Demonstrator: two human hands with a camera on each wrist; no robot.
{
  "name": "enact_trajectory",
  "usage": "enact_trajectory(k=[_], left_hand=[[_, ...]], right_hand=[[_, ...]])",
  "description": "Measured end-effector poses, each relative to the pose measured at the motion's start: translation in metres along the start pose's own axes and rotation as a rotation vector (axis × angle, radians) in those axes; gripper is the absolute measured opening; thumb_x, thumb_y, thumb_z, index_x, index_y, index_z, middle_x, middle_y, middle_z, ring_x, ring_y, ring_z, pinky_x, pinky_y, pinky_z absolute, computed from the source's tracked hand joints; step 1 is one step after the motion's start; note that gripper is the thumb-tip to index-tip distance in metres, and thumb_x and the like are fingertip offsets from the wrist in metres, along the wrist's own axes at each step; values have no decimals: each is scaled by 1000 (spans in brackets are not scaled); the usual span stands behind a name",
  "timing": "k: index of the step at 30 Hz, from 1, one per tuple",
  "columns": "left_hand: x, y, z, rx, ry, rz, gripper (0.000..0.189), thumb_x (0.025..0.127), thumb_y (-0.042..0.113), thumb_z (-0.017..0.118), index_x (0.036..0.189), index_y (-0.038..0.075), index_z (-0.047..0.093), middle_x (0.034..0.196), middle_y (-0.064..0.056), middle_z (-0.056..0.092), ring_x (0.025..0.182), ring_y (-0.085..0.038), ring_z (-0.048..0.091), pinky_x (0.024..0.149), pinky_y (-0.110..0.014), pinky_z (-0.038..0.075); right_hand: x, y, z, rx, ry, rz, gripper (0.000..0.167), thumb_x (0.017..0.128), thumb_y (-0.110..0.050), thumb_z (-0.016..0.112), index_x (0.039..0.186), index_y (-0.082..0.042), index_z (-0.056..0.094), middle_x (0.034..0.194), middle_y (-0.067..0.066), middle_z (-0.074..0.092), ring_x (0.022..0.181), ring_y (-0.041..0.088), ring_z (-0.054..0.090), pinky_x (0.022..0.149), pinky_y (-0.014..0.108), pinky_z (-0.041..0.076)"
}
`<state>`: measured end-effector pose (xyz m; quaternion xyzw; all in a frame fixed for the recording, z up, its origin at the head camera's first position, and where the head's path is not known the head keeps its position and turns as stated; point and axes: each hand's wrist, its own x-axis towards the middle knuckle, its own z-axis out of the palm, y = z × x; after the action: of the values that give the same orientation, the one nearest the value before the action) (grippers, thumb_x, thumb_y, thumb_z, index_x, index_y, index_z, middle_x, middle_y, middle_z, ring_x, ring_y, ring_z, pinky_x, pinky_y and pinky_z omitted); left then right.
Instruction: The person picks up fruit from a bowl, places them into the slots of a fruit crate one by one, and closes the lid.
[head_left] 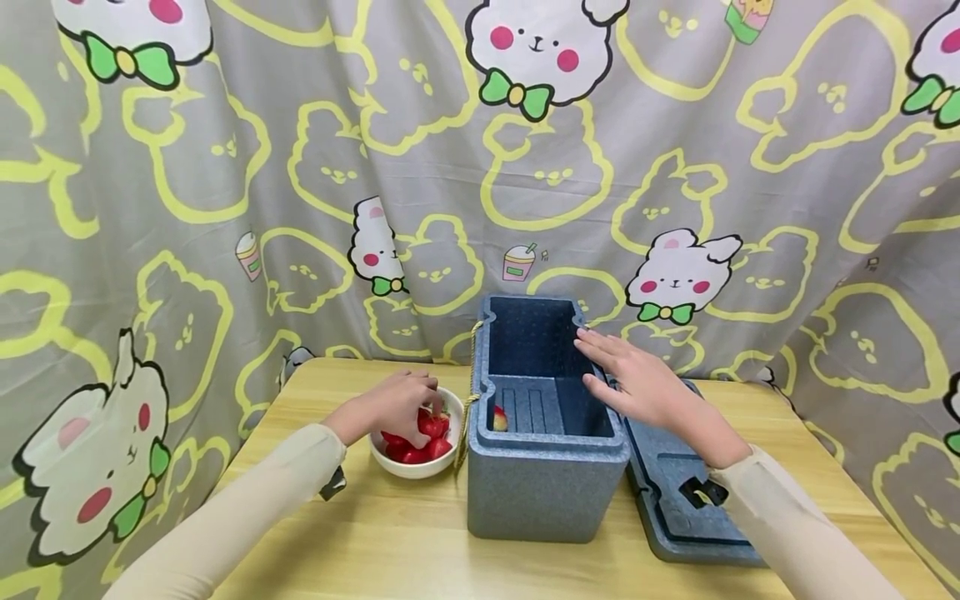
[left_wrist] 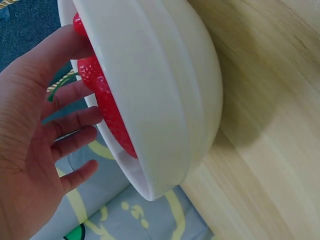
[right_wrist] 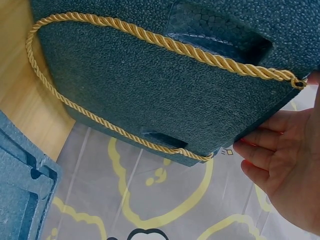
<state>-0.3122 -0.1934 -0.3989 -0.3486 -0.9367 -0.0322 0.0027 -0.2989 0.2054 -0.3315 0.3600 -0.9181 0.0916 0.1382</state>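
Observation:
My left hand (head_left: 401, 406) reaches down into a white bowl (head_left: 415, 469) of red strawberries. Thumb and index finger lie on either side of one strawberry (left_wrist: 89, 71) with a green stem, while the other fingers spread loosely by the rim. Just right of the bowl stands a blue-grey foam box (head_left: 546, 492) without its lid. Inside it, near the left wall, lies a red and yellow fruit (head_left: 499, 419), partly hidden by the wall. My right hand (head_left: 633, 379) rests at the box's right rim, fingers straight and holding nothing.
The box's lid (head_left: 690, 500) lies flat on the wooden table (head_left: 360, 542), right of the box and partly under my right forearm. A golden rope (right_wrist: 175, 46) hangs along the box's side. Behind the table hangs a grey patterned curtain (head_left: 442, 192).

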Motion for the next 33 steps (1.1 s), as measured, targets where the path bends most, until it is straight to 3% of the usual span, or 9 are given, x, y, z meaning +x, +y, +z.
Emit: enact_trajectory(k=[7,16,33], left_hand=[[-3,0,5,4,12,-5,32,69,37,85,94,22,73,96,4,63,95,-15,51,89,-41,43],[-2,0,6,-1,21,-9,33,68,35,86,95,21,73,96,5,63,94,-14,51,87,-40,43],[-1,-3,-9,-40,116,1,29,70,31,84,94,18,73,92,3,64,90,-12,51,82,-36,46]], right_hand=[[-1,0,0,1,2,0,58,102,-30,57,152,-6,46,162,14,40,147,38,41,116,58,35],[-1,4,2,-12,1,-10,59,104,-38,51,154,-6,44,162,14,40,147,39,41,117,58,35],[1,3,-1,-34,-9,-15,59,102,-33,56,152,-3,46,160,17,42,145,40,43,116,57,35]])
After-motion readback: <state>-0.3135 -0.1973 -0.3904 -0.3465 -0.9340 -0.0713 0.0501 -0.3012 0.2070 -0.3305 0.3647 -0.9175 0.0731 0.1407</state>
